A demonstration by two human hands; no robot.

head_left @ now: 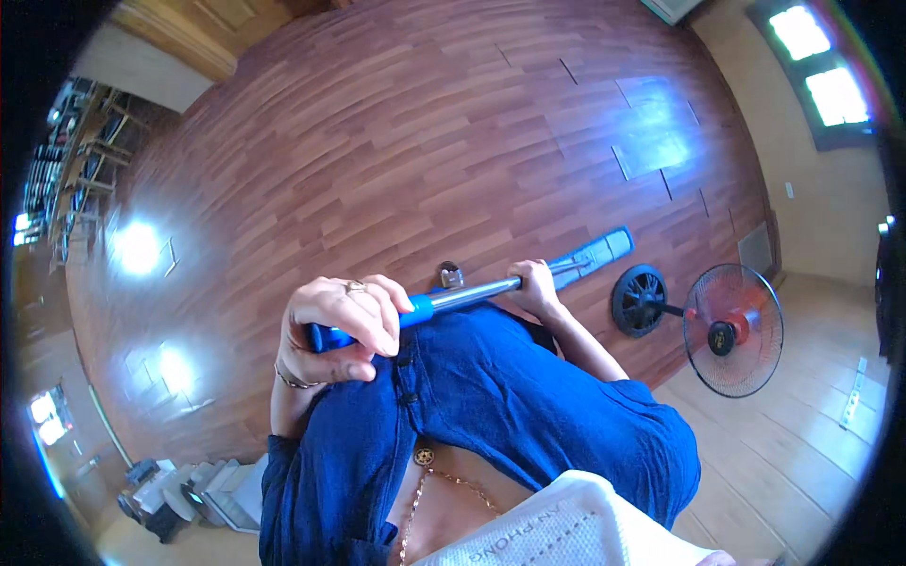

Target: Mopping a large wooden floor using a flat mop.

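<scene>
A flat mop with a metal pole (474, 293) lies slantwise across the front of my body. My left hand (342, 321) is closed round its blue grip (415, 311), with the thumb toward me and a ring on one finger. Further along to the right, my right hand (535, 287) wraps the pole near its lower part. Beyond that hand the blue flat mop head (604, 250) shows over the wooden floor (377, 151). Part of my foot (450, 275) appears just past the pole.
A standing fan (732, 330) with a round black base (639, 300) is close to the mop head on the right. Shelving (90, 170) lines the far left. Stacked boxes (222, 495) sit at the lower left. A power strip (854, 394) is at the right.
</scene>
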